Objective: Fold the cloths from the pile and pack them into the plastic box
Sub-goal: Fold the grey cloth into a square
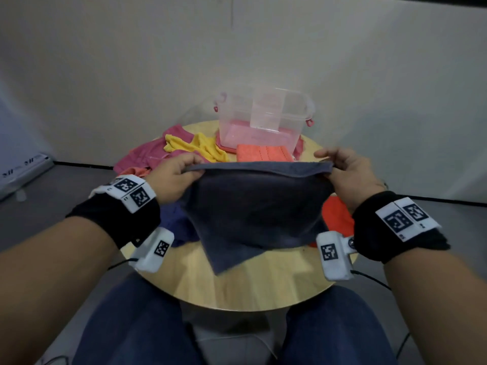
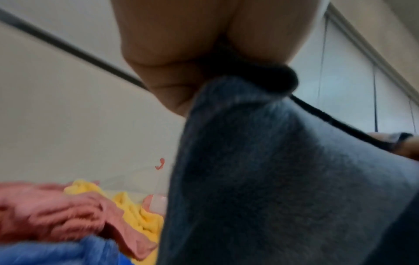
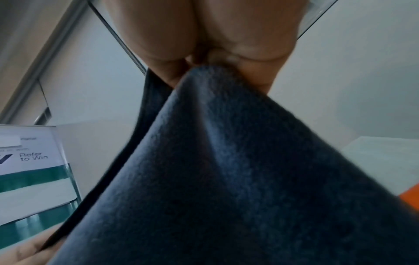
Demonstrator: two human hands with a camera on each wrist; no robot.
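Grey cloth (image 1: 255, 206) hangs between left hand (image 1: 171, 177) and right hand (image 1: 350, 175), each pinching a top corner.

The right hand (image 3: 204, 35) pinches the top edge of a dark grey cloth (image 3: 226, 179), which hangs below; a "Refer to Win" sign (image 3: 34, 170) stands at left
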